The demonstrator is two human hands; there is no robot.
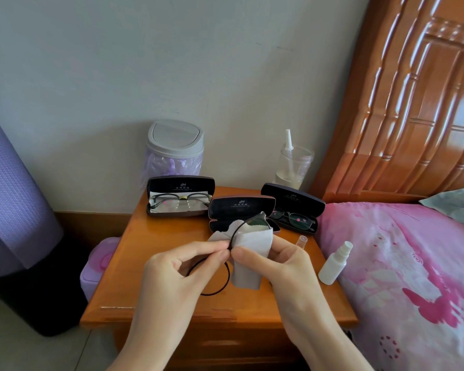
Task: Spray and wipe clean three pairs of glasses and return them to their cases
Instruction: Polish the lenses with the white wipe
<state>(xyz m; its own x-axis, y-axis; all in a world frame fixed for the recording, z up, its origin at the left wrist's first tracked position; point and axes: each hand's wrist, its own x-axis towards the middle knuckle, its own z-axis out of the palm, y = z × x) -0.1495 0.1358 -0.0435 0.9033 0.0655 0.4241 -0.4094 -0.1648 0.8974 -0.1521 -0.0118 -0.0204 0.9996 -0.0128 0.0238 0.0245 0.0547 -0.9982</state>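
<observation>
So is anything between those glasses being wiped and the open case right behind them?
Nothing visible does. The left hand pinches the dark thin-framed glasses; the right hand holds a pale grey wiping cloth around one lens, just in front of the middle dark hard case, lid open. The cloth hides most of its tray.

You face pale grey-white wall [118,62] across upper left and centre. Glossy carved orange-wood headboard [413,103] upper right, catching glare. Bed [399,277] with pink patterned cover lower right, grey-blue pillow [456,204] at right edge. Matching wood tabletop [150,250] centre, against wall. Brown skirting [91,220] below wall. Pale floor [24,349] lower left. Soft, even light.
</observation>
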